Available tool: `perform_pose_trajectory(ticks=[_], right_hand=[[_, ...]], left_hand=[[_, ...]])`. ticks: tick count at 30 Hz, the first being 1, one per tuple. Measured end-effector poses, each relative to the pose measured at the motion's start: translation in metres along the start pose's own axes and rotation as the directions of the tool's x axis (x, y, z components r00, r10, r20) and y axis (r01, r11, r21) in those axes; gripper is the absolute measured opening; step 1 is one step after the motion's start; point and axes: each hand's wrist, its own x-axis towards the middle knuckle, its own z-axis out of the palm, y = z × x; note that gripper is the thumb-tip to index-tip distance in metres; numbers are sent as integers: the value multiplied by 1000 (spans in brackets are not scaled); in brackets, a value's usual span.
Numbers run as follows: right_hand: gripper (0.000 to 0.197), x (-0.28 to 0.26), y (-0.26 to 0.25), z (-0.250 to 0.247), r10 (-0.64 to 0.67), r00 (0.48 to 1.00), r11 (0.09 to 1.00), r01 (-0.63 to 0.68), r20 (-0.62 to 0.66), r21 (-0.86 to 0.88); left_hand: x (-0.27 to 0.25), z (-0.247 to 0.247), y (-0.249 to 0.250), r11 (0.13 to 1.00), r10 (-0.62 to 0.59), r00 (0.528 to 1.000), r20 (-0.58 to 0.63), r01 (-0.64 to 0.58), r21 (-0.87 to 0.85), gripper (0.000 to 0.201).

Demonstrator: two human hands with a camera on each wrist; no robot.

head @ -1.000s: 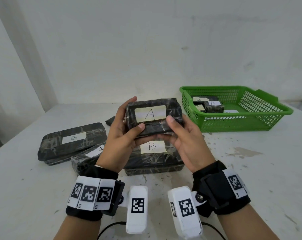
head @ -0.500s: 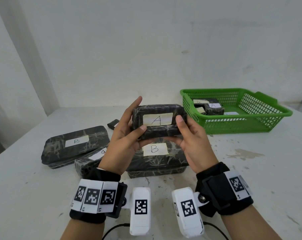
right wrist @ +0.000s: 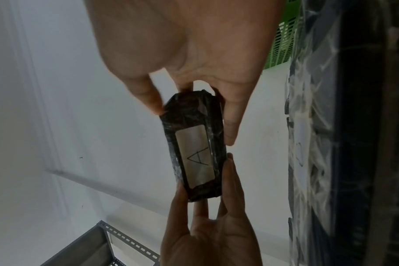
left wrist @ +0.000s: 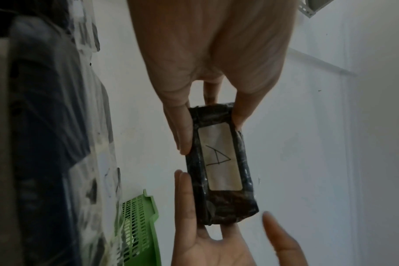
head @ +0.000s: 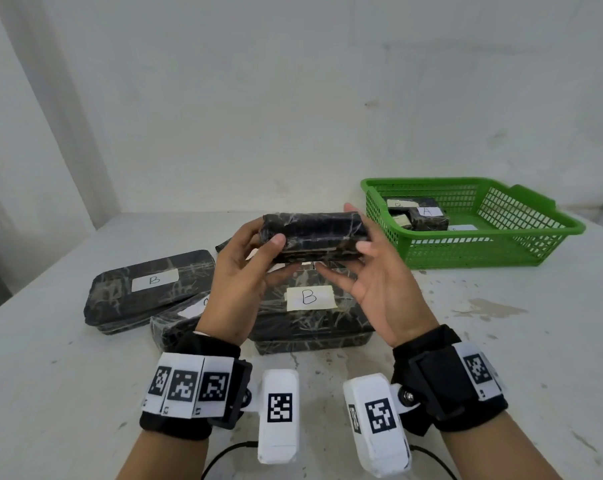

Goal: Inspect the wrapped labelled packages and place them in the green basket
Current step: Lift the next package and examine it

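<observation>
Package A [head: 314,237] has been tilted label-away between left hand [head: 244,271] fingers and apparently looser right hand [head: 379,282] fingers; inspection continuing.

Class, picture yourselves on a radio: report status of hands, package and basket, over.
Left hand and right hand both grip the A package, tilted so its label faces away. Green basket to the right, already holding packages. Path to it looks unobstructed.
</observation>
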Motion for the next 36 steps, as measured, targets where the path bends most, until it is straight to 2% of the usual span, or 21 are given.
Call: perform_pose_trajectory(ticks=[3,4,8,10,12,15,16,19,21,25,29,33,36], right_hand=[[73,0,2,2,-3,999,1000,4,-40,8],[75,-1,3,4,-26,998,999,24,-62,-33],[46,-1,6,3,-149,980,971,120,-129,-205],[41,-2,5,3,-171,979,959,140,-110,-245],[44,-2,4,4,-172,980,955,140,-103,-262],[60,-3,4,5,-152,983,956,120,-100,-269],[59,-3,4,5,-151,983,956,119,-101,-268],[36,-2,5,4,-223,966,943,179,-134,-280],[28,-1,4,2,-284,947,919,225,-148,-324],[29,-1,2,0,-265,952,923,205,-153,-326],[48,-2,5,5,-217,958,943,157,-188,-292],[32,-4,3,6,-334,911,899,230,-241,-373],[31,-4,2,5,-335,903,901,223,-268,-373]], left_hand=[[-1,2,0,999,18,1000,-12,-17,28,35],[-1,3,-1,999,19,1000,-7,-19,35,35],[-3,4,1,1000,-19,999,45,18,22,35],[-3,5,1,1000,-14,1000,27,13,25,28],[-3,5,1,999,12,1000,-6,-12,52,30],[-2,6,0,998,13,1000,-13,-12,61,41],[-3,6,0,998,9,1000,-7,-9,64,39],[-4,7,0,997,-13,1000,28,11,77,28],[-5,9,-1,997,-51,997,63,47,57,31],[-7,12,-3,996,-46,998,49,42,80,34],[-7,11,-2,994,-13,999,40,9,105,29],[-7,12,-2,995,-33,997,72,26,93,33],[-9,14,-2,994,-63,992,113,52,99,42]])
